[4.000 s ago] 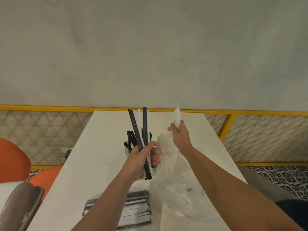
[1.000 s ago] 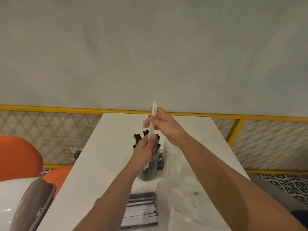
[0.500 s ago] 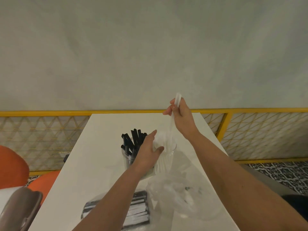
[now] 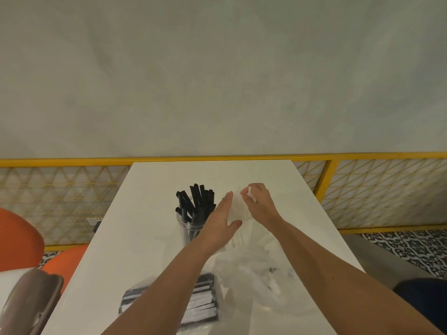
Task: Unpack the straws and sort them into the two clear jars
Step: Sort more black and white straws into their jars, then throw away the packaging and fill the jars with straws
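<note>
Two clear jars stand side by side on the white table (image 4: 145, 228). The left jar (image 4: 187, 229) is packed with black straws (image 4: 197, 201). White straws (image 4: 236, 210) fill the right jar, which shows between my hands. My left hand (image 4: 219, 222) lies with straight fingers against the left side of the white bunch. My right hand (image 4: 260, 205) pinches the top of a white straw (image 4: 251, 193) over that jar. A pack of wrapped black and white straws (image 4: 200, 303) lies near the front edge under my left forearm.
A crumpled clear plastic bag (image 4: 256, 284) lies right of the pack. A yellow mesh railing (image 4: 362, 189) runs behind the table. Orange chairs (image 4: 19, 238) stand at the left, with a grey-brown chair back (image 4: 29, 303) at the bottom left.
My right hand has come down with the white straw, from well above the jar to its mouth. My left hand moved up against the white bunch.
</note>
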`<move>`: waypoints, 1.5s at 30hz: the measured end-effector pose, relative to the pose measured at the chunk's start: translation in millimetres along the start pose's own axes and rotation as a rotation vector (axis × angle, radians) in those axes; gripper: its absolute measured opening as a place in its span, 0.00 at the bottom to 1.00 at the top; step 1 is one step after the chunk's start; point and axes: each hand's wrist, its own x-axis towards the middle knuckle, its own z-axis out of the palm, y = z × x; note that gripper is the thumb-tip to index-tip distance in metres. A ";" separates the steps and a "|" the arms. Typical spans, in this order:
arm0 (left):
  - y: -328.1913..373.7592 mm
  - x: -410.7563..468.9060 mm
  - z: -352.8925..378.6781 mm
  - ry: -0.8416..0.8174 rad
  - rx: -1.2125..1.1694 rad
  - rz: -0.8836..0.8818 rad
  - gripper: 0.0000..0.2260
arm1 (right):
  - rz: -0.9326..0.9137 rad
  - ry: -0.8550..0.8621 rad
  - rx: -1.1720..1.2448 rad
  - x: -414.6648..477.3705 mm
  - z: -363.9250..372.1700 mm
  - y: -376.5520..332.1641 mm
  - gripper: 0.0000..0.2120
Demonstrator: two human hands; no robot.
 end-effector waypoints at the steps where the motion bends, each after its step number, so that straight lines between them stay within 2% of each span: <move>1: -0.2 0.0 0.2 0.006 0.004 0.007 0.33 | 0.004 -0.001 0.011 -0.5 -0.1 0.5 0.12; 4: -1.1 -0.5 0.2 0.051 0.018 0.074 0.33 | -0.016 0.023 0.091 -3.6 -4.8 -7.0 0.19; 6: -2.0 -1.6 -0.8 0.113 -0.010 0.125 0.31 | -0.053 0.064 0.093 -4.8 -9.1 -15.7 0.20; 10: -2.9 -11.5 -5.8 0.290 -0.122 0.187 0.23 | -0.185 0.188 0.095 -10.4 -13.4 -37.9 0.16; 12: -5.5 -20.2 -10.2 0.292 -0.164 0.184 0.16 | -0.249 0.177 0.163 -16.3 -13.1 -51.0 0.10; 15: -20.3 -37.0 -18.8 0.107 -0.170 0.079 0.08 | -0.299 -0.002 0.253 -30.0 -8.4 -63.4 0.08; 18: -51.3 -55.9 -24.3 -0.141 -0.095 -0.049 0.06 | -0.265 -0.242 0.264 -47.5 6.3 -61.6 0.08; 22: -93.7 -75.6 -28.2 -0.142 0.072 -0.155 0.07 | -0.191 -0.446 0.179 -67.0 35.9 -41.4 0.04; 24: -105.9 -82.8 -28.8 -0.101 0.053 -0.209 0.08 | -0.208 -0.552 -0.017 -72.2 46.4 -25.6 0.11; 27: -112.9 -89.8 -24.7 -0.057 -0.004 -0.247 0.06 | -0.243 -0.638 -0.614 -80.1 57.3 3.5 0.37; 29: -113.7 -91.8 -18.6 -0.029 -0.057 -0.261 0.06 | -0.178 -0.670 -0.853 -86.6 59.8 17.8 0.52; 31: -112.5 -92.2 -11.9 -0.023 -0.083 -0.262 0.06 | -0.086 -0.723 -0.941 -92.4 63.0 29.7 0.57; 33: -110.3 -92.5 -5.6 -0.029 -0.063 -0.239 0.08 | -0.031 -0.730 -0.975 -96.2 65.6 37.0 0.54; 37: -100.8 -92.8 3.5 -0.034 -0.058 -0.195 0.14 | -0.010 -0.667 -0.835 -93.5 66.4 36.8 0.26; 38: -97.2 -93.2 5.0 -0.042 -0.060 -0.189 0.17 | 0.000 -0.654 -0.779 -90.4 66.1 31.5 0.22; 42: -80.9 -99.5 11.4 -0.039 -0.274 -0.152 0.39 | 0.011 -0.632 -0.465 -74.4 57.6 -6.4 0.21; 45: -68.1 -103.2 13.2 0.047 -0.399 -0.091 0.54 | 0.113 -0.644 0.127 -78.3 39.6 -49.8 0.15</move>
